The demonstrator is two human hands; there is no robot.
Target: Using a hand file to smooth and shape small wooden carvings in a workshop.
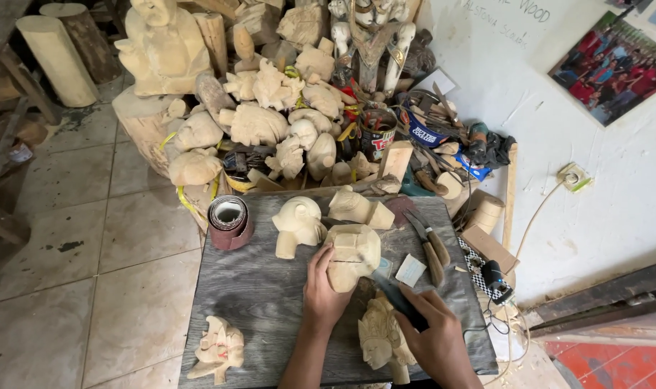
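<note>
**Tool tip at carving's right flank, left hand steadying**

Left fingers (326,253) are spread narrow and pressed flat on the pale carving (353,253), at its near left side; left hand (322,288) lies directly below it. The carving sits mid-bench, its long axis running roughly toward and away from the person. Right hand (434,333) is closed round a dark tool (396,297), which angles up and left, its tip touching or just beside the carving's lower right edge; contact cannot be confirmed. The left hand is the nearer. A second carving (380,337) lies under the right wrist, on the grey bench (256,288). Chisels (427,241) rest to the right.
</note>
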